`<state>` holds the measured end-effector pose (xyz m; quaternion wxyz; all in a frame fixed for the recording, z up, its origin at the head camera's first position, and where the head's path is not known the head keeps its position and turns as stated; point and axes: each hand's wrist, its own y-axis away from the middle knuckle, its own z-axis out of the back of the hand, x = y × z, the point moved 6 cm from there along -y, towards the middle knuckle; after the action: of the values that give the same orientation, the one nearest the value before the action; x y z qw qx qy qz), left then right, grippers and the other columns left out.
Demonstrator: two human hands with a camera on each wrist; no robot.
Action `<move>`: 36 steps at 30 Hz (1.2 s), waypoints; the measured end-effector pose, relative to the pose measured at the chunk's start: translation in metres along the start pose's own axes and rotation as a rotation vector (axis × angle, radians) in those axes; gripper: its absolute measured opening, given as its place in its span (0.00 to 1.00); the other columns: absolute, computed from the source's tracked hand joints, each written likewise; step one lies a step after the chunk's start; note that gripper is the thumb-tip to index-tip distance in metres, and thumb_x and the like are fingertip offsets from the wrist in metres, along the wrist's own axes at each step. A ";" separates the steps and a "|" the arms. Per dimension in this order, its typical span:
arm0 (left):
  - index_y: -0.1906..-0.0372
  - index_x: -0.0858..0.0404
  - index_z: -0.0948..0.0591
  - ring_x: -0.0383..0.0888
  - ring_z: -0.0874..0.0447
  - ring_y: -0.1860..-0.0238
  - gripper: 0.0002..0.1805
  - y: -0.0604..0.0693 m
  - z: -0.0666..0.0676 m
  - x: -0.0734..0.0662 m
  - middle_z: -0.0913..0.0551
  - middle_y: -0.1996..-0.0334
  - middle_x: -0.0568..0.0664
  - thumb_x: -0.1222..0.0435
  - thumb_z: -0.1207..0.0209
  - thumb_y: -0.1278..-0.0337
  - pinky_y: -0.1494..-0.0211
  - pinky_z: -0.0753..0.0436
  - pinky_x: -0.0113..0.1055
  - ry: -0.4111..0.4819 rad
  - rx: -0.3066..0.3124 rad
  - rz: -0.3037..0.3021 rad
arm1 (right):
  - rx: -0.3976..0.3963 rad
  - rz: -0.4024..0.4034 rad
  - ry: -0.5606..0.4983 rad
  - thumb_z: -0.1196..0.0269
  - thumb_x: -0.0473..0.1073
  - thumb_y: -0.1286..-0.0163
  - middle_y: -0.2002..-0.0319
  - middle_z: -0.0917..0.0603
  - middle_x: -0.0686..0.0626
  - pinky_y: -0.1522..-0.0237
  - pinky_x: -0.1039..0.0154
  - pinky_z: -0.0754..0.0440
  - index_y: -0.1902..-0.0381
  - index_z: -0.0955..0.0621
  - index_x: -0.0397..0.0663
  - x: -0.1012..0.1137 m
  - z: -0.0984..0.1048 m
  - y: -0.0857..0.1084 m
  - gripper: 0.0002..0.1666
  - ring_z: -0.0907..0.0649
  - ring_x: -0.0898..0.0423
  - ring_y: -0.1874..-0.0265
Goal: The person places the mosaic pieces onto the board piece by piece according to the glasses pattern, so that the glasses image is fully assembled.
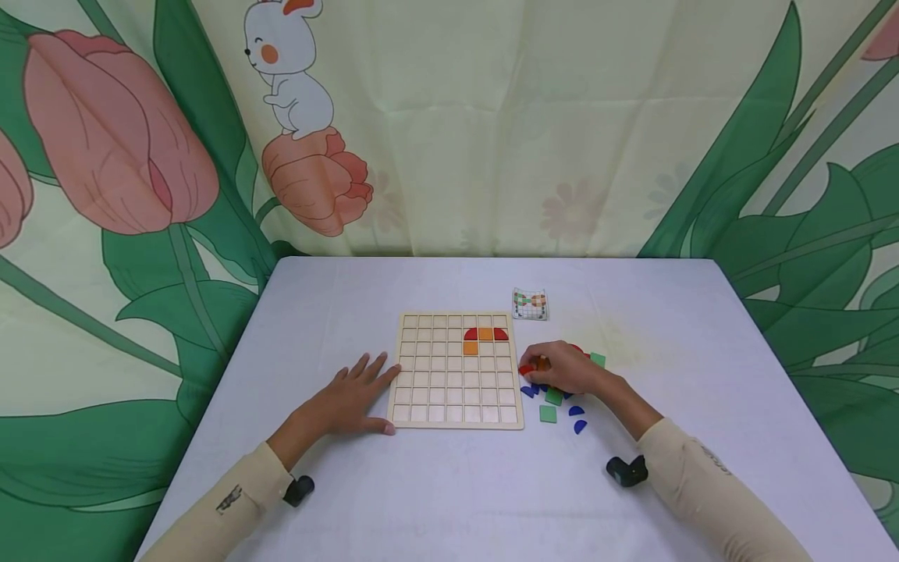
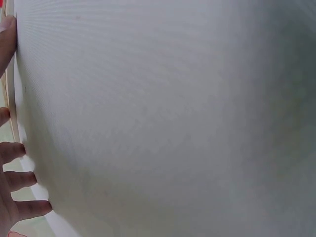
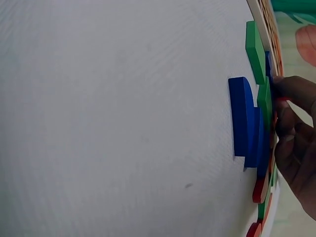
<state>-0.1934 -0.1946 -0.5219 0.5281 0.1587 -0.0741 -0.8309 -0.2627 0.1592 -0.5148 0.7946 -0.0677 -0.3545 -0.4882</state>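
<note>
Between the two hands, on the white tabletop (image 1: 421, 484), lies the gridded board (image 1: 438, 382). The left hand (image 1: 354, 398) is at its left side, fingers straight and spread, grasping nothing; the index fingertip meets the left edge and the thumb tip is at the near left corner. The left wrist view shows the same straight, parted fingers along one margin, the rest of it being mostly white cloth.

Just beyond the board's right edge, the right hand (image 1: 567, 367) has its fingers curled in, thumb and finger pinching a red piece (image 1: 525, 370). That piece sits at the fingertips, near the board's right edge but outside the grid. From the right wrist, only a sliver of red shows between them.

Beneath and around the right hand are loose pieces: a green square (image 1: 548, 414) toward the person, a blue piece (image 1: 580, 427) nearer still, and another green square (image 1: 598, 360) past the knuckles. Some are hidden by the hand.

Toward the board's far right corner, two red quarters (image 1: 470, 335) flank an orange square (image 1: 485, 334), with a second orange square (image 1: 470, 349) below the left one. A pattern card (image 1: 530, 305) lies just outside that corner.
</note>
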 end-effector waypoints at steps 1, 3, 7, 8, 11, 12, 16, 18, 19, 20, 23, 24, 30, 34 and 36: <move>0.19 0.47 0.47 0.65 0.57 0.20 0.59 0.000 0.000 0.000 0.53 0.18 0.56 0.27 0.40 0.53 0.28 0.42 0.69 0.000 0.000 0.000 | -0.002 0.009 0.002 0.30 0.43 0.34 0.63 0.17 0.55 0.69 0.68 0.22 0.53 0.15 0.56 0.001 0.000 0.000 0.12 0.22 0.57 0.67; 0.19 0.48 0.47 0.65 0.57 0.20 0.59 0.000 0.000 0.000 0.53 0.18 0.56 0.27 0.40 0.53 0.28 0.42 0.68 0.003 -0.001 0.000 | -0.008 0.014 0.001 0.30 0.44 0.34 0.64 0.17 0.56 0.69 0.69 0.23 0.52 0.15 0.56 0.002 0.000 0.000 0.12 0.22 0.58 0.67; 0.19 0.48 0.47 0.65 0.57 0.20 0.59 0.000 0.000 0.000 0.53 0.18 0.56 0.27 0.39 0.53 0.28 0.42 0.69 0.004 -0.002 0.003 | -0.022 0.032 0.007 0.31 0.44 0.33 0.66 0.19 0.56 0.70 0.68 0.24 0.50 0.16 0.55 0.004 0.000 0.001 0.14 0.23 0.58 0.67; 0.19 0.48 0.47 0.64 0.57 0.20 0.59 0.000 0.000 0.000 0.53 0.18 0.56 0.27 0.39 0.53 0.28 0.42 0.69 0.004 -0.003 0.003 | -0.027 0.028 0.007 0.31 0.44 0.33 0.66 0.19 0.56 0.70 0.69 0.24 0.49 0.17 0.55 0.003 0.000 0.001 0.15 0.23 0.58 0.68; 0.19 0.48 0.47 0.64 0.57 0.20 0.59 -0.001 -0.001 0.000 0.53 0.18 0.56 0.27 0.39 0.53 0.28 0.42 0.69 0.004 -0.005 0.003 | -0.037 0.029 -0.008 0.31 0.45 0.33 0.68 0.20 0.55 0.72 0.69 0.25 0.49 0.17 0.55 0.004 0.000 0.001 0.15 0.23 0.57 0.70; 0.19 0.47 0.47 0.64 0.57 0.20 0.59 -0.001 -0.001 0.000 0.53 0.18 0.56 0.27 0.39 0.54 0.28 0.42 0.68 0.004 -0.005 0.002 | -0.040 0.024 -0.018 0.31 0.46 0.33 0.69 0.20 0.55 0.72 0.69 0.26 0.49 0.17 0.56 0.004 0.000 0.001 0.14 0.23 0.57 0.71; 0.19 0.47 0.47 0.65 0.57 0.20 0.60 -0.001 -0.002 0.001 0.53 0.18 0.56 0.27 0.40 0.54 0.28 0.41 0.69 0.001 -0.009 -0.002 | -0.053 0.027 -0.072 0.30 0.46 0.33 0.69 0.20 0.53 0.74 0.69 0.26 0.49 0.16 0.54 0.003 0.002 0.001 0.15 0.23 0.57 0.73; 0.19 0.47 0.47 0.65 0.56 0.20 0.60 -0.001 -0.002 0.001 0.53 0.18 0.56 0.27 0.40 0.54 0.28 0.41 0.68 -0.001 -0.010 -0.003 | -0.062 0.025 -0.103 0.31 0.44 0.33 0.69 0.20 0.52 0.76 0.68 0.25 0.49 0.15 0.53 0.002 0.003 0.001 0.15 0.22 0.57 0.76; 0.19 0.47 0.47 0.65 0.56 0.20 0.60 -0.001 -0.002 0.001 0.53 0.18 0.56 0.26 0.40 0.54 0.28 0.41 0.68 -0.002 -0.009 -0.003 | -0.068 0.023 -0.116 0.31 0.44 0.33 0.68 0.19 0.52 0.77 0.68 0.24 0.48 0.15 0.53 0.002 0.003 0.000 0.16 0.22 0.57 0.78; 0.19 0.47 0.47 0.65 0.56 0.20 0.60 -0.001 -0.002 0.001 0.53 0.18 0.56 0.26 0.40 0.54 0.28 0.41 0.68 -0.003 -0.009 -0.003 | -0.073 0.017 -0.131 0.31 0.43 0.33 0.68 0.19 0.51 0.78 0.68 0.24 0.48 0.14 0.52 0.002 0.004 0.000 0.16 0.22 0.57 0.79; 0.19 0.47 0.47 0.65 0.56 0.20 0.60 -0.001 -0.001 0.001 0.52 0.18 0.56 0.26 0.40 0.54 0.28 0.41 0.68 -0.005 -0.010 -0.003 | -0.083 -0.008 -0.159 0.31 0.44 0.33 0.68 0.19 0.51 0.79 0.67 0.25 0.47 0.13 0.52 0.002 0.005 0.000 0.16 0.21 0.56 0.82; 0.19 0.47 0.47 0.65 0.56 0.20 0.60 -0.001 -0.001 0.001 0.52 0.18 0.56 0.26 0.40 0.54 0.28 0.41 0.68 -0.005 -0.010 -0.002 | -0.085 -0.016 -0.164 0.31 0.44 0.33 0.68 0.19 0.51 0.79 0.67 0.25 0.47 0.13 0.52 0.002 0.005 -0.001 0.17 0.21 0.56 0.82; 0.19 0.47 0.47 0.65 0.57 0.20 0.60 0.000 0.000 0.000 0.52 0.18 0.56 0.27 0.40 0.54 0.28 0.42 0.68 -0.004 -0.006 0.008 | -0.074 -0.038 -0.222 0.30 0.47 0.34 0.76 0.18 0.50 0.79 0.68 0.28 0.47 0.13 0.50 0.004 0.003 -0.003 0.18 0.20 0.55 0.81; 0.19 0.47 0.46 0.64 0.57 0.20 0.59 0.000 0.000 -0.001 0.52 0.18 0.56 0.27 0.39 0.54 0.27 0.42 0.68 -0.004 -0.003 0.014 | -0.062 -0.039 -0.263 0.30 0.47 0.34 0.74 0.16 0.50 0.78 0.68 0.28 0.45 0.13 0.50 0.006 0.000 -0.005 0.20 0.20 0.54 0.79; 0.19 0.47 0.46 0.64 0.57 0.19 0.59 0.000 0.000 -0.001 0.52 0.18 0.56 0.27 0.39 0.54 0.27 0.42 0.68 -0.004 0.000 0.017 | -0.048 -0.026 -0.278 0.30 0.46 0.34 0.71 0.15 0.51 0.77 0.68 0.26 0.44 0.14 0.49 0.008 -0.002 -0.006 0.21 0.19 0.54 0.79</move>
<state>-0.1933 -0.1939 -0.5216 0.5348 0.1563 -0.0767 -0.8268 -0.2650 0.1496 -0.5128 0.7294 -0.1492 -0.4502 -0.4929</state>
